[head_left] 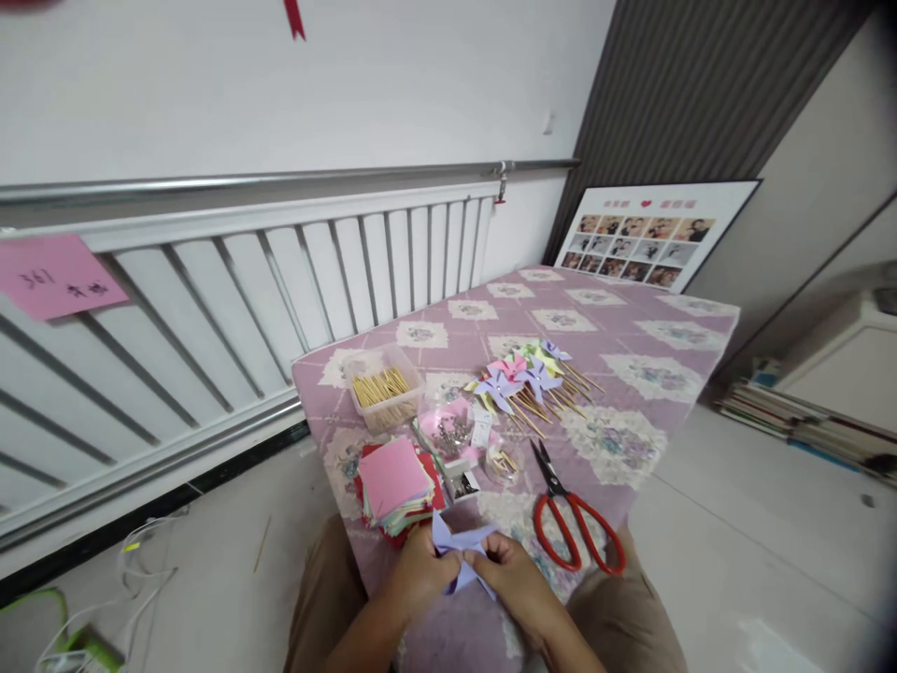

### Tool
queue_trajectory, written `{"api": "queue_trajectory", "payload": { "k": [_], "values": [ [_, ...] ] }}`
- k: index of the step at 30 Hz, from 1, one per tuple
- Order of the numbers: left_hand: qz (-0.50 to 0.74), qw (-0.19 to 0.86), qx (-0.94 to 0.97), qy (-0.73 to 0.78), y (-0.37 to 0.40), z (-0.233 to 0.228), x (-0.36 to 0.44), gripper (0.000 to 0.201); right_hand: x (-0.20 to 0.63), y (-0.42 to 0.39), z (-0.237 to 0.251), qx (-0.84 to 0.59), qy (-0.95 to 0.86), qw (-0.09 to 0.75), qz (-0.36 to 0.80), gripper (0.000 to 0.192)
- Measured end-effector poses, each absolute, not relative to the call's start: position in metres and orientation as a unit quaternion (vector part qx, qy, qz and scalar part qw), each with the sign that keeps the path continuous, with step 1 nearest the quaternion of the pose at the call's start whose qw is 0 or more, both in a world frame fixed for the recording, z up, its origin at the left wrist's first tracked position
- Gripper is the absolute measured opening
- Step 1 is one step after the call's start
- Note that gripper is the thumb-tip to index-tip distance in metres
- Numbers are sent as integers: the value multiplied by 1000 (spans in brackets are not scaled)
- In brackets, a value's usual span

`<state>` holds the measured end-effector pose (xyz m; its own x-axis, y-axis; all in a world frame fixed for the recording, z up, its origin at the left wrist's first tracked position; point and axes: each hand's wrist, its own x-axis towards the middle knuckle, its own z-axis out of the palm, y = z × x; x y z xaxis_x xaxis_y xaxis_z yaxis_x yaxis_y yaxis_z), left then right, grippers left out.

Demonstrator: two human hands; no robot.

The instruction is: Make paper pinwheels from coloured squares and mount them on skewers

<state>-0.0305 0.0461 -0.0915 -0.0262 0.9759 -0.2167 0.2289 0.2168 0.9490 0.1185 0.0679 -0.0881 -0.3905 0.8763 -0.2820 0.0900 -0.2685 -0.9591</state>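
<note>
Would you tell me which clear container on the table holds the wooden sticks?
The rectangular clear tub at the far left corner, by the radiator; the round ones nearer the hands hold small bits.

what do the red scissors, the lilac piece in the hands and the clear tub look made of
Red-handled scissors: dark metal blades, glossy, likely plastic loops. Lilac folded piece: thin matte paper, sharply creased, held by left hand and right hand. Clear tub: translucent plastic, sticks show through.
</note>
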Motion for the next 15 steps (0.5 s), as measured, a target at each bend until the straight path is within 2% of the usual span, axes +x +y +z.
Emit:
{"api": "queue_trajectory", "payload": {
  "k": [8,15],
  "values": [
    [402,488,481,607,44,-84,-25,15,119,74,-115,-461,-554,308,621,32],
    [407,512,449,609,42,-89,-23,17,122,73,-94,-463,-590,299,590,35]
  ]
}}
